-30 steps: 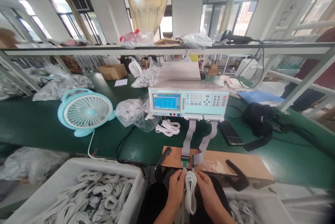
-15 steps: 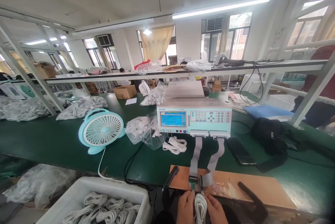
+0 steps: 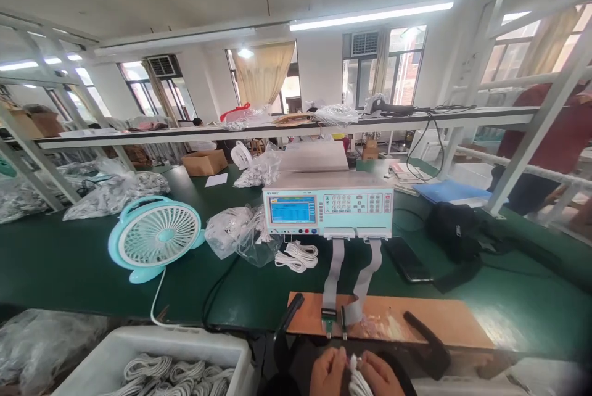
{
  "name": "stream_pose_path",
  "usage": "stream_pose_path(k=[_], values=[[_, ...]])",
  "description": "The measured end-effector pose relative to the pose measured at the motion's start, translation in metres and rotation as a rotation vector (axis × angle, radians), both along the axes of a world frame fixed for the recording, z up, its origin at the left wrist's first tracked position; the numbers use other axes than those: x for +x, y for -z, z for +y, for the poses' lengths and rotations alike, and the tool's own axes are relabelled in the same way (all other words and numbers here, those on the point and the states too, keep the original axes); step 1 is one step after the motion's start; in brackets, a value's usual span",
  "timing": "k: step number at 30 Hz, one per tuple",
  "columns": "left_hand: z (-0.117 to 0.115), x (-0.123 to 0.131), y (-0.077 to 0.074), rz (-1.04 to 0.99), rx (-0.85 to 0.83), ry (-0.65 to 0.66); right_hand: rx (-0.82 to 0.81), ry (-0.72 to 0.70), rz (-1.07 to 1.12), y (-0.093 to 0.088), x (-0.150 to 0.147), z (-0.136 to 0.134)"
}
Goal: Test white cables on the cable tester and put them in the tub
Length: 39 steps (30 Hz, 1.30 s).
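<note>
My left hand (image 3: 329, 372) is closed in a pinch at one end of a bundled white cable (image 3: 359, 383), low in the view. My right hand (image 3: 382, 374) grips the same cable from the right side, its fingertips pressed together. My fingers hide most of the cable's ends. Just beyond my fingertips, two small test connectors (image 3: 336, 327) at the ends of grey ribbon cables (image 3: 333, 276) lie on an orange-brown board (image 3: 393, 319), apart from my hands. The ribbons lead up to a tester (image 3: 328, 208) with a lit blue screen.
A white bin (image 3: 231, 346) with several coiled cables stands at lower left. On the green table are a turquoise fan (image 3: 161, 235), a coiled cable (image 3: 296, 257), bagged cables (image 3: 235, 232), a phone (image 3: 409, 260) and a black bag (image 3: 453, 232). A person (image 3: 536, 124) is at far right.
Both hands have drawn back towards me from the test connectors, with the cable in them. The connectors now show bare metal ends. The whole view has shifted slightly right.
</note>
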<state>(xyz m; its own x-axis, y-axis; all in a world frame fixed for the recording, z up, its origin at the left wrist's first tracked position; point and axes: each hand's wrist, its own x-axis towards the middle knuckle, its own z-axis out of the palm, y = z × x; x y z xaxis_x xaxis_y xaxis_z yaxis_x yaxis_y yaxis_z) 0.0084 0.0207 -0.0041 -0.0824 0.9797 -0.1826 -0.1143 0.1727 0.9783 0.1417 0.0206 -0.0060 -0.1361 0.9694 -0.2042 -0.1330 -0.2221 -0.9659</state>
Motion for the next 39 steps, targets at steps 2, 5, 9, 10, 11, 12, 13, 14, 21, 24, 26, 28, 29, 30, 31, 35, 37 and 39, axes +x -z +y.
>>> stream_pose_path(k=[2, 5, 9, 10, 11, 12, 13, 14, 21, 24, 26, 28, 29, 30, 31, 35, 37, 39], values=[[-0.007, 0.000, -0.006, -0.078, -0.070, 0.029, 0.061, -0.092, -0.241, -0.002, 0.043, -0.010], [-0.017, -0.002, -0.021, -0.220, -0.146, 0.020, 0.060, -0.132, -0.812, -0.011, 0.107, -0.028], [-0.020, 0.007, -0.034, -0.380, -0.212, 0.072, 0.065, -0.131, -0.885, -0.032, 0.113, -0.053], [-0.021, 0.012, -0.036, -0.401, -0.216, 0.074, 0.045, -0.229, -0.708, -0.036, 0.098, -0.059], [-0.021, 0.018, -0.037, -0.413, -0.217, 0.062, 0.033, -0.275, -0.544, -0.038, 0.079, -0.063], [-0.022, 0.023, -0.039, -0.420, -0.218, 0.036, 0.044, -0.304, -0.425, -0.038, 0.059, -0.067], [-0.023, 0.026, -0.040, -0.426, -0.217, 0.002, 0.062, -0.339, -0.342, -0.037, 0.040, -0.069], [-0.023, 0.028, -0.042, -0.433, -0.213, -0.030, 0.073, -0.321, -0.272, -0.034, 0.024, -0.069], [-0.029, -0.005, -0.055, -0.224, -0.044, 0.431, -0.304, -0.358, 0.232, -0.018, 0.018, -0.054], [-0.028, -0.020, -0.055, -0.004, 0.105, 0.585, -0.423, -0.535, 0.255, -0.021, 0.027, -0.049], [-0.027, -0.025, -0.053, 0.050, 0.114, 0.592, -0.385, -0.591, 0.219, -0.025, 0.025, -0.047], [-0.026, -0.025, -0.049, 0.001, 0.045, 0.558, -0.246, -0.551, 0.116, -0.029, 0.020, -0.045], [-0.026, -0.024, -0.047, -0.053, -0.006, 0.522, -0.146, -0.507, 0.029, -0.032, 0.017, -0.045], [-0.026, -0.023, -0.044, -0.112, -0.058, 0.476, -0.036, -0.457, -0.075, -0.034, 0.014, -0.045], [-0.026, -0.021, -0.041, -0.167, -0.103, 0.423, 0.073, -0.409, -0.184, -0.036, 0.011, -0.045], [-0.027, -0.014, -0.028, -0.258, -0.178, 0.205, 0.399, -0.299, -0.508, -0.039, -0.002, -0.046], [-0.026, -0.012, -0.024, -0.269, -0.185, 0.126, 0.502, -0.245, -0.550, -0.036, -0.007, -0.043], [-0.024, -0.011, -0.023, -0.290, -0.167, 0.077, 0.513, -0.156, -0.506, -0.030, -0.012, -0.037]])
